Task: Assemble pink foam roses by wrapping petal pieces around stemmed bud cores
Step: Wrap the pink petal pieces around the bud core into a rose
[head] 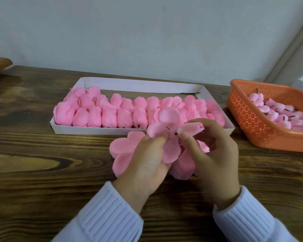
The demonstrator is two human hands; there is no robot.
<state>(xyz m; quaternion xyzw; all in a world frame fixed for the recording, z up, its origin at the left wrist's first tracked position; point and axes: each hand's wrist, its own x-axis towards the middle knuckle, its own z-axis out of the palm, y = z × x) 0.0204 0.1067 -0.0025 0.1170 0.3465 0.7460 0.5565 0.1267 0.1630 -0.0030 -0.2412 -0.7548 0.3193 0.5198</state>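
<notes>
As left hand [147, 159] pinches one lobe and right hand [212, 154] pinches centre, flat pink foam petal piece [170, 150] hangs above dark wooden bench [42, 145]; likely featherlight, soft, tearable: hold near centre, gently.

left hand [147, 154]: just left of petal piece [170, 150], fingers curled, pinching its edge | right hand [212, 151]: just right of piece, thumb and forefinger pinching near its centre, other fingers loosely curled | wrists: below piece, near each other | forearms: in pale ribbed sleeves [103, 215], angled in toward piece
</notes>
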